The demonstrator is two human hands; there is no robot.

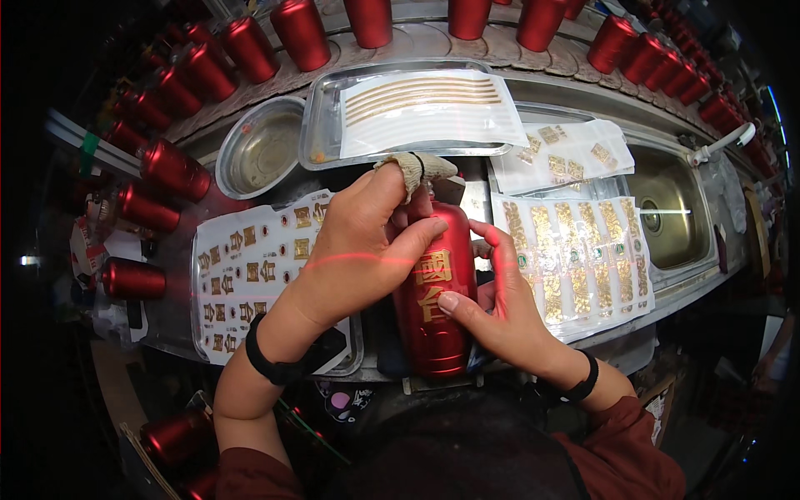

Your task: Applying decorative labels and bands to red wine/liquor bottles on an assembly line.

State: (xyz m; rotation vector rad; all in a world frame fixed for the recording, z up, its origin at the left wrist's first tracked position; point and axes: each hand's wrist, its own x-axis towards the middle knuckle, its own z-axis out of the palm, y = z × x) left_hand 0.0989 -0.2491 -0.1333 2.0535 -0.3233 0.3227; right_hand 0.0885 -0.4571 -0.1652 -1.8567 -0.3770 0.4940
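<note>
A glossy red bottle (pixel 444 335) with two raised gold characters on its front stands in the middle, its base toward me. My left hand (pixel 367 229) is closed about its upper end, the thumb pressed near the shoulder. Over one or more of its fingers sits a beige knit cover (pixel 414 169) with a dark band; it hides part of the bottle's top. Lower on the right side, my right hand (pixel 510 304) grips the bottle, with its thumb on the lower gold character (pixel 432 305). The other fingers go partly out of sight behind the bottle.
Sheets of gold decals lie left (pixel 235 283) and right (pixel 575 258). A metal tray (pixel 312 133) with a striped sheet (pixel 433 100) and a round metal bowl (pixel 260 154) stand beyond. At right is a sink (pixel 679 217). Red bottles (pixel 300 33) line the curved conveyor (pixel 408 42).
</note>
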